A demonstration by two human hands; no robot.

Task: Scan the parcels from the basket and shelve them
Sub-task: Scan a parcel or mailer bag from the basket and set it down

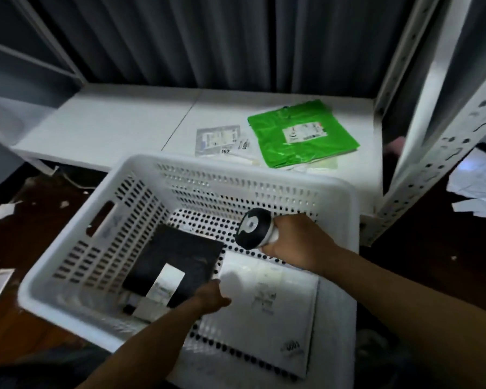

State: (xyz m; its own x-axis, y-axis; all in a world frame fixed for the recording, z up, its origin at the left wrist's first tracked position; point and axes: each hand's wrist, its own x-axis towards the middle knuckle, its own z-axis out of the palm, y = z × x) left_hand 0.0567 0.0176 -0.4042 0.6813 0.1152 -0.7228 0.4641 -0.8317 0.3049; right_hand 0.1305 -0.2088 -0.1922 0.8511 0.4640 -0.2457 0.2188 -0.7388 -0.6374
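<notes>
One basket (236,167). Two parcels inside: a black parcel (180,254) at the left hand (211,297), a white parcel (264,304) below the right hand (295,242). One scanner (254,228). Beyond both hands, two more: a green parcel (300,136) and a grey parcel (218,138).

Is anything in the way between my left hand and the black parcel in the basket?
Nothing visible. The left hand is at the black parcel, inside the basket; the white parcel lies beside it, not over it. The right hand holds the scanner above.

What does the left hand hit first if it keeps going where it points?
Probably a corner of the white parcel: the left hand sits at the edge of the black parcel, pointing up-right. Past that lies the scanner, but depth is unclear.
</notes>
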